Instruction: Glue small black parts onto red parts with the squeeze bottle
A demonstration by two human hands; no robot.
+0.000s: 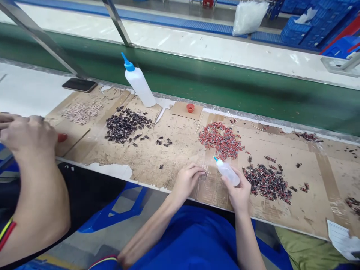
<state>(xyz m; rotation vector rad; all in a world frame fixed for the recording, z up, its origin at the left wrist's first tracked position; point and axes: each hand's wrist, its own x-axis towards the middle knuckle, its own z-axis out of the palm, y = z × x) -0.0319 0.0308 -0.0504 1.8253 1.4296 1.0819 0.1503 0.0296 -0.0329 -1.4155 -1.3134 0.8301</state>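
Observation:
My right hand (240, 191) is wrapped round a small translucent squeeze bottle (230, 174), whose blue tip points up and left. To its left, my left hand (188, 180) rests over the cardboard with thumb and fingers pinched together; anything between them is too small to make out. Beyond the bottle lies a pile of small red-and-grey parts (221, 140). Right of my right hand is a heap of dark parts with red pieces (268, 182). A few small black parts (164, 141) lie scattered beyond my left hand.
Cardboard (152, 161) covers the bench. A larger white bottle (140, 86) with a blue nozzle stands behind a black parts pile (125, 125). A red cup (190, 108) sits near the green conveyor belt (225, 84). At left are a co-worker's hand (29, 137) and a phone (79, 85).

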